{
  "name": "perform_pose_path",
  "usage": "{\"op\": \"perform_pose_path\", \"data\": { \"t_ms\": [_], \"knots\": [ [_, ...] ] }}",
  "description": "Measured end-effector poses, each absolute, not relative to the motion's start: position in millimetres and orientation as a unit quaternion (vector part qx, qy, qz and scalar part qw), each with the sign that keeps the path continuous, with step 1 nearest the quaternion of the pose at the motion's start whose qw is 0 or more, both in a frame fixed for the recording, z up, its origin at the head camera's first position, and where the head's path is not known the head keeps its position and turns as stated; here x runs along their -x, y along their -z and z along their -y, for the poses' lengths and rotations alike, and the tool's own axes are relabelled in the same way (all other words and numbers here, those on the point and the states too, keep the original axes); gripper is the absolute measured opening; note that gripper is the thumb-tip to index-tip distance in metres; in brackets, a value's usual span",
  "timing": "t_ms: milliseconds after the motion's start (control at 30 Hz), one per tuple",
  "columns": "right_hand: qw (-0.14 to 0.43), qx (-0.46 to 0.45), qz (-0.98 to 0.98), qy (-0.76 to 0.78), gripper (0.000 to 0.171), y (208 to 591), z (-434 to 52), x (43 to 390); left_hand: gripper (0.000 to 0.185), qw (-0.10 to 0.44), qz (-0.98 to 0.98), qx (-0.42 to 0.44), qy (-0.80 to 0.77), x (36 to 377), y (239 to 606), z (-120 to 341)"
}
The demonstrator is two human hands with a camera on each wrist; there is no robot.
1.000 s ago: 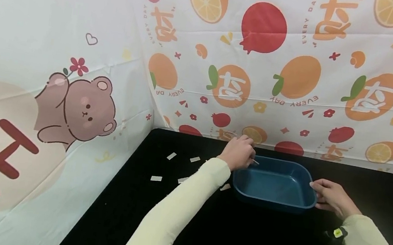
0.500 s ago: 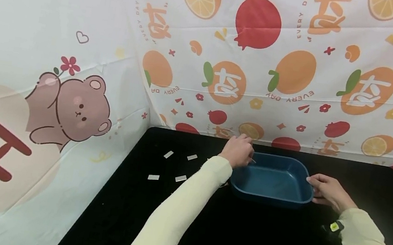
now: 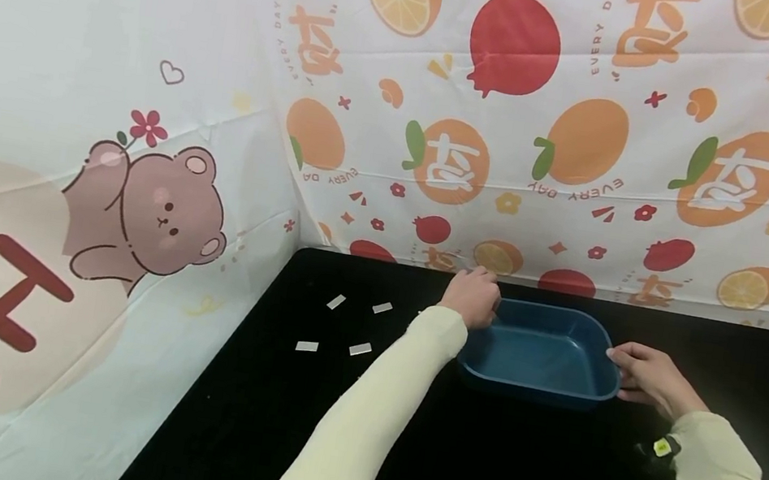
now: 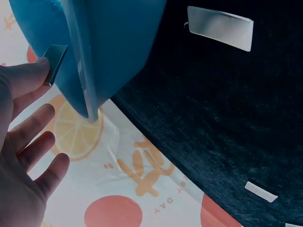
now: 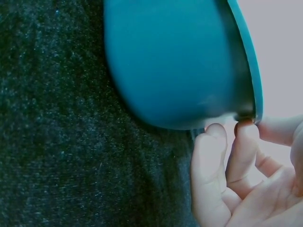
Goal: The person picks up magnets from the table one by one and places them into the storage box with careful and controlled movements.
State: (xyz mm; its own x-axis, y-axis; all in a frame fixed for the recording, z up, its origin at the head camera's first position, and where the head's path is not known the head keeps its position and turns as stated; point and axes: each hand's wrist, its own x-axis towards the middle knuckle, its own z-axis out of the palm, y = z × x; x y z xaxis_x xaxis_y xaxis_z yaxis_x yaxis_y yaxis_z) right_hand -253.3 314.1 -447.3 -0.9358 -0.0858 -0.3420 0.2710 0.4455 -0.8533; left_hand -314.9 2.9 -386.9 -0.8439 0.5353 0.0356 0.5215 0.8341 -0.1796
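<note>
Fingers of left hand (image 3: 473,295) pinch a small strip (image 4: 55,64) at blue tub (image 3: 540,360) rim; right hand (image 3: 649,378) fingers grip opposite rim. Tub interior shows nothing. Loose strips (image 3: 359,349) toward counter (image 3: 485,467) left edge.

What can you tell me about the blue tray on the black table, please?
The blue tray is a shallow rounded-rectangle basin, plastic by its look, with a thin rim. It sits upright on the black table and looks empty. The right hand touches its right rim; the left hand holds a small silvery strip at its far-left corner.
</note>
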Motion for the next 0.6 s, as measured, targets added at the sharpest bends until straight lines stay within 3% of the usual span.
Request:
{"op": "perform_pose_path", "data": {
  "t_ms": [600],
  "knots": [
    [0.168, -0.055, -0.832, 0.526, 0.038, 446.2, -314.1, 252.0, 0.016, 0.031, 0.968, 0.239, -0.072, 321.7, 394.9, -12.6]
  ]
}}
